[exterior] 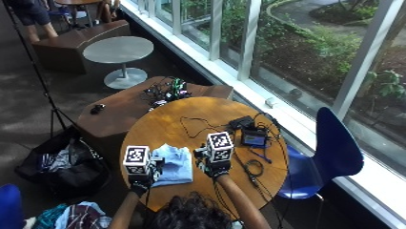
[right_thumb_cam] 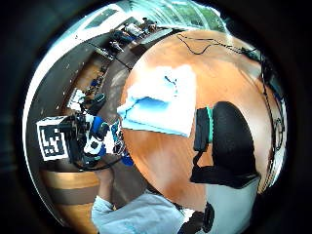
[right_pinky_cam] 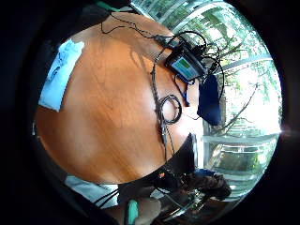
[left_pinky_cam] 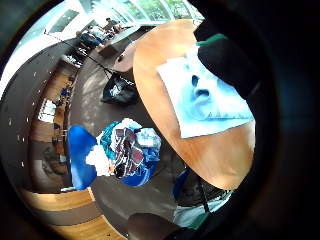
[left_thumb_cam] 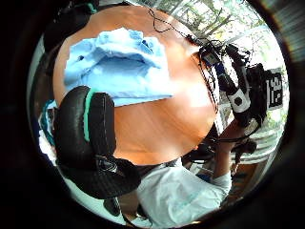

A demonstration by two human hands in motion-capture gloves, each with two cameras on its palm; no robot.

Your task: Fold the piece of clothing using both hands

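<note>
One folded light-blue shirt (exterior: 171, 164) on one round table (exterior: 190, 119); two hands raised.

Light-blue garment (exterior: 172, 163), folded into a rectangle, flat on table

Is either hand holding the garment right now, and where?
Neither. The light blue garment lies folded on the table; left hand and right hand are raised beside it.

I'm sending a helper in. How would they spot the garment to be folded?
Find the round wooden table by the windows. On the near edge, between the person's gloved hands, lies a light blue folded shirt. It is the only cloth on the tabletop; the rest there is black cables and a small device.
</note>
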